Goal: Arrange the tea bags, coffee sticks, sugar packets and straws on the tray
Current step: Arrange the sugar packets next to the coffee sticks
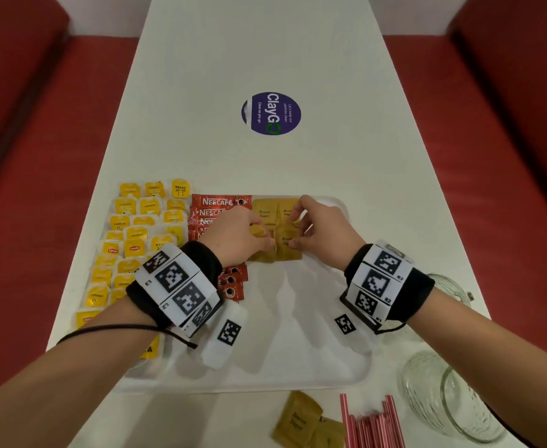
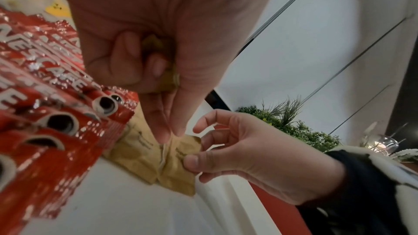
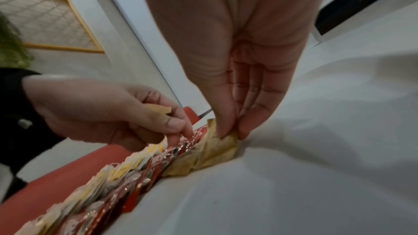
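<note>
On the white tray (image 1: 298, 318) lie rows of yellow tea bags (image 1: 136, 234), red coffee sticks (image 1: 220, 202) and brown sugar packets (image 1: 265, 211). My left hand (image 1: 265, 242) keeps spare sugar packets (image 2: 168, 78) curled in its palm, while its thumb and forefinger touch a packet lying on the tray (image 2: 135, 142). My right hand (image 1: 298, 229) pinches the neighbouring sugar packet (image 2: 181, 167) by its right edge, fingertips (image 3: 243, 131) down on the tray. Red straws (image 1: 372, 425) and loose sugar packets (image 1: 301, 418) lie on the table in front of the tray.
Two glass jars (image 1: 443, 392) stand at the table's right edge, near my right forearm. A round purple sticker (image 1: 271, 113) marks the white table beyond the tray. Red bench seats (image 1: 39, 189) flank the table on both sides.
</note>
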`<state>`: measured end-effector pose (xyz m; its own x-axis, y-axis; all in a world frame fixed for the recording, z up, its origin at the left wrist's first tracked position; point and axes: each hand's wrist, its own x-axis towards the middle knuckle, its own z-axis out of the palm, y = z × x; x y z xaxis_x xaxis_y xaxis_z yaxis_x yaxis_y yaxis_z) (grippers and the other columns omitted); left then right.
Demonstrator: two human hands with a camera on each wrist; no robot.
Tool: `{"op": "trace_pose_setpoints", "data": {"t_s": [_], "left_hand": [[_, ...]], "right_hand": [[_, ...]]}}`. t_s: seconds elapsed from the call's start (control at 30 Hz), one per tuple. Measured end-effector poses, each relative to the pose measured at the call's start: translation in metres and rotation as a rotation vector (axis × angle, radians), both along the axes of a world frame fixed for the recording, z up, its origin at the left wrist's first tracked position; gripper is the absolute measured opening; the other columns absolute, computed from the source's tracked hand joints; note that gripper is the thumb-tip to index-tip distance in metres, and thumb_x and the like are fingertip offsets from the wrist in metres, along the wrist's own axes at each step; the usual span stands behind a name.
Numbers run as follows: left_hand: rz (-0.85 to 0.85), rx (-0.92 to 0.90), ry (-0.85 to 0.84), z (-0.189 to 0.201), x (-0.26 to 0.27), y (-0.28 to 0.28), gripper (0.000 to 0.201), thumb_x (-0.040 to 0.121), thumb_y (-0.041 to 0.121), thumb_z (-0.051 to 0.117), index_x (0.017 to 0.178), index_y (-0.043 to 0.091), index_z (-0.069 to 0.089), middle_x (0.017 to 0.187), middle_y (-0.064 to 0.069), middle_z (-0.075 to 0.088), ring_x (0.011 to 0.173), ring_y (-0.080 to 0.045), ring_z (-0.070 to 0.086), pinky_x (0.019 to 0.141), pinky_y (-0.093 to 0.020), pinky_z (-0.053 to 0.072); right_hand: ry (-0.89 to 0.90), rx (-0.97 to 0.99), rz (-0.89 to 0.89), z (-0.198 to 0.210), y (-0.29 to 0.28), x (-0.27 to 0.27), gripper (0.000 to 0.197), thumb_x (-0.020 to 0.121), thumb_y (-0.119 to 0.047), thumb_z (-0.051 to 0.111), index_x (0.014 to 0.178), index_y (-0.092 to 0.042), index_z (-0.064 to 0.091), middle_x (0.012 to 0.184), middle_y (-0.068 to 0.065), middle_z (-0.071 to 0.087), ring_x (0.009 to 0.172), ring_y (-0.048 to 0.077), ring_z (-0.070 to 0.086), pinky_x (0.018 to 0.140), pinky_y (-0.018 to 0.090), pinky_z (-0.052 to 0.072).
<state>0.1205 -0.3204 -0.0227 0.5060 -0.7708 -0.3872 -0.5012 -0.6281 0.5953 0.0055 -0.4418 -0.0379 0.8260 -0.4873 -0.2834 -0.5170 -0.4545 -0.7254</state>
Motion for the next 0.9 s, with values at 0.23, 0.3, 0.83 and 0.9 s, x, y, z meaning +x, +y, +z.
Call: {"op": "trace_pose_setpoints", "data": {"t_s": [0.23,0.3,0.83,0.9], "left_hand": [[0.020,-0.050,-0.040,0.006,0.008,0.013,0.023,0.087,0.031,0.064,0.099,0.012,0.071,0.122,-0.002,0.060,0.117,-0.018,0.051,0.092,-0.026,0.034],[0.025,-0.048,-0.050,0.009,0.008,0.014,0.023,0.087,0.032,0.064,0.099,0.013,0.071,0.125,-0.003,0.059,0.119,-0.018,0.049,0.094,-0.027,0.034],[0.157,0.008,0.247,0.017,0.001,0.012,0.038,0.102,0.028,0.024,0.087,0.008,0.052,0.079,-0.006,0.041,0.070,-0.020,0.036,0.063,-0.029,0.034],[0.249,-0.067,0.396,0.016,0.001,0.015,0.030,0.099,0.018,0.025,0.087,0.008,0.050,0.070,-0.001,0.036,0.064,-0.016,0.031,0.066,-0.033,0.033]], "right_hand": [[0.037,-0.090,0.030,-0.002,-0.001,0.001,0.036,0.073,-0.006,0.074,0.090,-0.018,0.044,0.082,0.003,0.057,0.071,0.020,0.054,0.069,0.032,0.047],[0.035,-0.146,0.044,0.000,-0.002,0.001,0.037,0.071,-0.009,0.076,0.091,-0.017,0.046,0.093,0.002,0.052,0.075,0.020,0.053,0.072,0.034,0.047],[0.188,-0.366,0.433,0.013,0.016,-0.009,0.031,0.094,-0.025,0.049,0.124,-0.020,0.059,0.121,0.004,0.054,0.107,0.025,0.053,0.093,0.039,0.043],[0.087,-0.320,0.325,0.020,0.016,-0.012,0.030,0.095,-0.026,0.049,0.121,-0.017,0.060,0.116,0.003,0.057,0.103,0.021,0.055,0.091,0.036,0.044]]}}
